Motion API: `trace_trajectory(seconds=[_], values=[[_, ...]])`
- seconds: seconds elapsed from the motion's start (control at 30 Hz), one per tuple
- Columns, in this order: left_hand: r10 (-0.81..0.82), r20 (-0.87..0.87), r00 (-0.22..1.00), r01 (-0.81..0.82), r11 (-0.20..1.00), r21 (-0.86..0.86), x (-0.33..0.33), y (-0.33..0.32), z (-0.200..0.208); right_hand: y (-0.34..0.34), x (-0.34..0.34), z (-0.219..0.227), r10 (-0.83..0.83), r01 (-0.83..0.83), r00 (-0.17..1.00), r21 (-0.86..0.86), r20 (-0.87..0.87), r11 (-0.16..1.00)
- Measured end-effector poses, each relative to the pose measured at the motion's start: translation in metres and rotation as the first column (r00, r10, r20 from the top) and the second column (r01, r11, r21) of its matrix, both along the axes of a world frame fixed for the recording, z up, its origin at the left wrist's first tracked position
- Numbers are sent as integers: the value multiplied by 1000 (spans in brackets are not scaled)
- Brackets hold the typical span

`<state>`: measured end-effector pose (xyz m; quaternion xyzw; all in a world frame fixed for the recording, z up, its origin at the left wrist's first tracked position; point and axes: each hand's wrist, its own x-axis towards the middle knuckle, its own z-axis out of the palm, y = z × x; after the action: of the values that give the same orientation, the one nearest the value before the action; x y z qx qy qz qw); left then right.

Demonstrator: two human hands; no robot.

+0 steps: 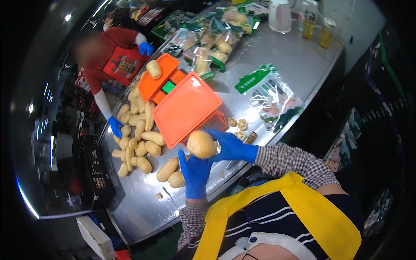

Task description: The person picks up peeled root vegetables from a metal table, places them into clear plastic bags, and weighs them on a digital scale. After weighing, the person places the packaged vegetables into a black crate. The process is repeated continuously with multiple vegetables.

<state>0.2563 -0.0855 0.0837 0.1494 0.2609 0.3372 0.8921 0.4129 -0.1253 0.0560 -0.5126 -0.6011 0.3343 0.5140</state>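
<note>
A peeled, cream-coloured lotus root piece (201, 144) is held up between my two blue-gloved hands, just in front of the orange scale. My right hand (236, 147) curls over its right side; a small pale bit by those fingers is too small to make out. From below, my left hand (195, 175) grips the piece, one finger standing up along its left side. Two more lotus root lengths (167, 169) lie on the table left of my left hand. Cut lotus root ends (242, 125) with holes showing rest beyond my right hand.
An orange plastic box (188, 108) stands on the steel table (143, 216). Lotus roots (141, 149) are heaped on the left, where a co-worker in red (115, 60) reaches in. Filled bags (216, 43), a flat bag (273, 97), a white kettle (280, 16) and jars (327, 34) lie farther back.
</note>
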Motion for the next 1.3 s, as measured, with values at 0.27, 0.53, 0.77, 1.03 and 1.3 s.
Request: trace_trajectory(seconds=[0.27,0.53,0.77,1.03,1.3], values=[[234,-630,740,529,375,761,128,-29,-81,-52,138,-25,-411,486,574,-110,-709,867],[299,-650,699,712,-202,672,228,-71,-117,-197,231,-46,-431,648,218,-201,-875,735],[328,-669,667,743,-354,568,278,-66,-118,-251,226,-83,-507,576,134,-349,-852,739],[338,-636,694,720,-302,625,277,-54,-134,-220,229,-87,-505,542,100,-378,-858,750],[357,-515,780,624,-372,687,274,-31,-128,-198,231,-78,-497,481,221,-350,-839,804]])
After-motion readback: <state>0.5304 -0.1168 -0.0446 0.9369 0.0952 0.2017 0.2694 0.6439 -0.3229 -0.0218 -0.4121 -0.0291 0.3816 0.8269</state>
